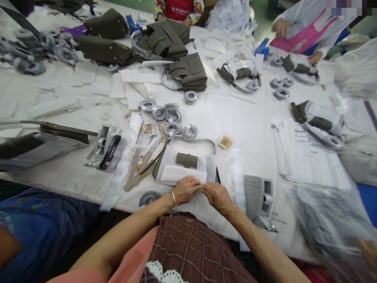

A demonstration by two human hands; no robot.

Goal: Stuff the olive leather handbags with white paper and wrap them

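Note:
My left hand (186, 189) and my right hand (216, 195) meet at the table's near edge, fingers curled together over white wrapping paper (179, 173). What they pinch is too small to name. Just beyond them lies a flat olive-green bag (186, 160) partly covered in white paper, with a grey strap (200, 141) curving off its top. A silver bangle sits on my left wrist.
Coiled grey straps (173, 127) lie in the middle, olive handbags (188, 72) further back. A grey tape dispenser (259, 200) stands to my right, clear plastic bags (330, 220) beyond it. Other people's hands (281, 27) work at the far edge. A black pen (110, 151) lies left.

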